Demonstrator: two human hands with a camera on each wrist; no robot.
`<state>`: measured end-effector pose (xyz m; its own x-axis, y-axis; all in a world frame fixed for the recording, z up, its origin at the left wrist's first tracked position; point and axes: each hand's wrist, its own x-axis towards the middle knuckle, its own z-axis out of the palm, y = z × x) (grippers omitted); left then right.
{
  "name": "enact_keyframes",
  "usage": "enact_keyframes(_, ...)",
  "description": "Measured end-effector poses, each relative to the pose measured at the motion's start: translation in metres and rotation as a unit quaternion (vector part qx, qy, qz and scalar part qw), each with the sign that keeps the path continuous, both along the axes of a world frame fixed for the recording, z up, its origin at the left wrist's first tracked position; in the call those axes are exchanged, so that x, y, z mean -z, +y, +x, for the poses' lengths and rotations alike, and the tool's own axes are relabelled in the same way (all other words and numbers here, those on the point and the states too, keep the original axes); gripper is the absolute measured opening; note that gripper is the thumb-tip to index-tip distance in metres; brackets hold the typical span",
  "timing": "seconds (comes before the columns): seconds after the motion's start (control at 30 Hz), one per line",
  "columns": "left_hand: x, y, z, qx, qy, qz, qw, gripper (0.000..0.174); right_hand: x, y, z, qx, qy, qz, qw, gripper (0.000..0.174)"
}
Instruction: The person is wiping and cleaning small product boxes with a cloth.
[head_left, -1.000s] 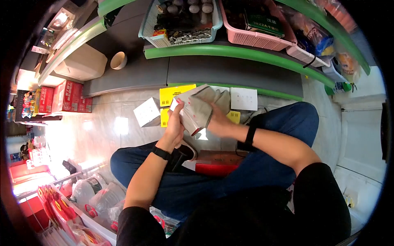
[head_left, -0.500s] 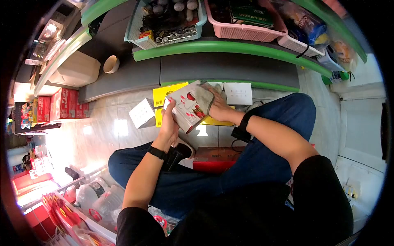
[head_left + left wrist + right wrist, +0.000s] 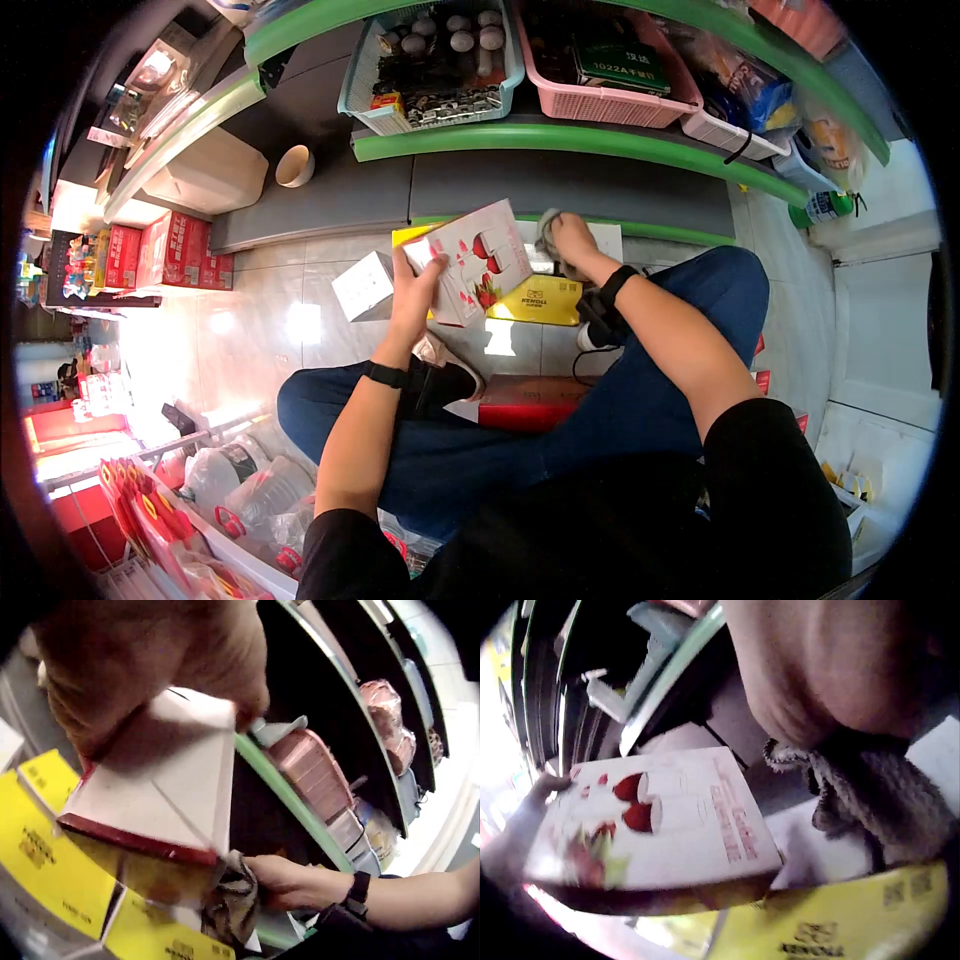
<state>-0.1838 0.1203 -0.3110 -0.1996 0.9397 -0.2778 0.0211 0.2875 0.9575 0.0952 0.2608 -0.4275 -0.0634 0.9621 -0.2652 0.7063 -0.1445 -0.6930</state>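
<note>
My left hand point(image 3: 412, 300) grips a white box point(image 3: 482, 262) by its near left side, thumb on its printed face. Red wine glasses and flowers are pictured on that face, and the box is held tilted above the boxes on the floor. Just right of it, my right hand point(image 3: 576, 242) holds a crumpled grey cloth point(image 3: 889, 802), apart from the box in the head view. Yellow boxes point(image 3: 535, 302) lie below, partly hidden by the held box. A plain white box point(image 3: 362, 286) sits to the left, and another white box point(image 3: 608, 240) is behind the right hand.
A low grey shelf point(image 3: 320, 205) with a green edge runs ahead, with a small bowl point(image 3: 295, 167) on it. Above stand a blue basket point(image 3: 430, 118) and a pink basket point(image 3: 610, 108). A red box point(image 3: 525, 400) lies between my legs. Wrapped bottles point(image 3: 265, 490) are at left.
The right hand and cloth have moved off the box's face to the right. The box has turned, so its printed glasses now face up, and the yellow box below shows more.
</note>
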Motion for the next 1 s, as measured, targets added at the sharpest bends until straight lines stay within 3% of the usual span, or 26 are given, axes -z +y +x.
enact_keyframes(0.07, -0.027, 0.0, -0.006, 0.092, 0.212, 0.136, 0.964, 0.073, -0.014, 0.02, 0.0, 0.019, 0.124, -0.031, 0.992, 0.046)
enact_keyframes(0.13, -0.073, -0.006, 0.006, 0.177, 0.28, 0.098, 0.938, 0.079, -0.067, 0.024, -0.002, -0.024, 0.065, 0.012, 0.998, 0.049)
enact_keyframes(0.23, -0.091, -0.008, 0.013, 0.351, 0.44, 0.256, 0.786, 0.082, -0.132, 0.018, 0.002, -0.062, -0.015, 0.065, 0.996, 0.054)
enact_keyframes(0.27, -0.085, -0.01, 0.015, 0.363, 0.457, 0.258, 0.77, 0.082, -0.14, 0.016, 0.003, -0.072, -0.039, 0.082, 0.993, 0.055)
enact_keyframes(0.37, -0.068, -0.013, 0.023, 0.403, 0.509, 0.254, 0.717, 0.091, -0.128, 0.032, 0.014, -0.118, 0.058, -0.056, 0.99, 0.051)
enact_keyframes(0.47, -0.073, -0.019, 0.031, 0.377, 0.504, 0.204, 0.749, 0.107, -0.121, 0.036, 0.018, -0.152, 0.131, -0.126, 0.972, 0.047)
enact_keyframes(0.57, -0.059, -0.016, 0.031, 0.255, 0.399, 0.23, 0.85, 0.13, -0.128, 0.024, 0.009, -0.17, 0.189, -0.13, 0.958, 0.049)
enact_keyframes(0.63, -0.037, -0.015, 0.031, 0.146, 0.477, 0.205, 0.842, 0.143, -0.127, 0.016, 0.0, -0.159, 0.245, -0.109, 0.95, 0.052)
enact_keyframes(0.7, -0.013, -0.009, 0.025, 0.076, 0.503, 0.183, 0.841, 0.149, -0.138, 0.007, -0.012, -0.175, 0.219, -0.04, 0.959, 0.045)
enact_keyframes(0.8, 0.006, -0.014, 0.013, 0.067, 0.383, 0.157, 0.908, 0.138, -0.152, -0.024, -0.028, -0.205, 0.256, -0.02, 0.945, 0.038)
enact_keyframes(0.83, 0.021, -0.013, 0.013, 0.016, 0.223, 0.215, 0.951, 0.098, -0.144, -0.037, -0.036, -0.221, 0.304, -0.013, 0.927, 0.036)
enact_keyframes(0.87, 0.024, -0.012, 0.013, 0.015, 0.255, 0.191, 0.948, 0.083, -0.135, -0.049, -0.042, -0.236, 0.352, -0.006, 0.906, 0.036)
enact_keyframes(0.93, 0.028, -0.01, 0.012, 0.01, 0.317, 0.143, 0.937, 0.054, -0.153, -0.068, -0.047, -0.276, 0.325, -0.154, 0.891, 0.037)
enact_keyframes(0.97, 0.041, -0.006, 0.014, -0.035, 0.368, 0.21, 0.905, 0.031, -0.159, -0.076, -0.049, -0.295, 0.308, -0.226, 0.876, 0.038)
enact_keyframes(1.0, 0.039, -0.005, 0.015, -0.034, 0.36, 0.205, 0.91, 0.03, -0.143, -0.085, -0.056, -0.345, 0.29, -0.063, 0.89, 0.04)
